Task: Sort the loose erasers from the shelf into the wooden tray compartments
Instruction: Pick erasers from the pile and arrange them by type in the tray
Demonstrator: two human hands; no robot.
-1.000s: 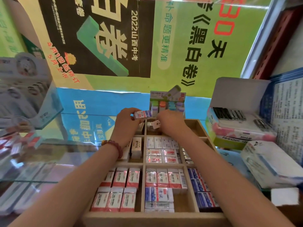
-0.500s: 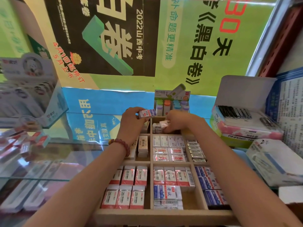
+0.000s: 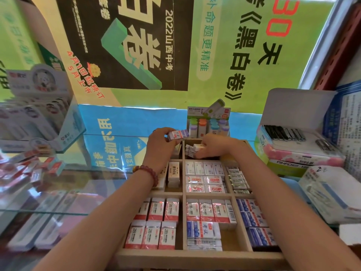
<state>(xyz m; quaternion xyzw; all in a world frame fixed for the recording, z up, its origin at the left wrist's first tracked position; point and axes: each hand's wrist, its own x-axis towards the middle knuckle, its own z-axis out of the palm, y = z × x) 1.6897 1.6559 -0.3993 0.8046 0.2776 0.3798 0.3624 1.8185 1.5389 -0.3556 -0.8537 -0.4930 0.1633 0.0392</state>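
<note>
The wooden tray lies on the shelf before me, its compartments packed with rows of wrapped erasers. My left hand hovers over the tray's far left compartment and pinches a small red, white and blue eraser at its fingertips. My right hand reaches into the far middle compartment, fingers curled on a white eraser that lies among a few others there. Red 2B erasers fill the near left compartment; blue ones fill the near right.
A display box of coloured correction items stands just behind the tray. An open box of black clips sits at the right, above a white packet. A glass shelf with more boxed stock runs along the left. Posters cover the back wall.
My right hand has settled lower into the far middle compartment with the white eraser. My left hand still holds its eraser in about the same place.
</note>
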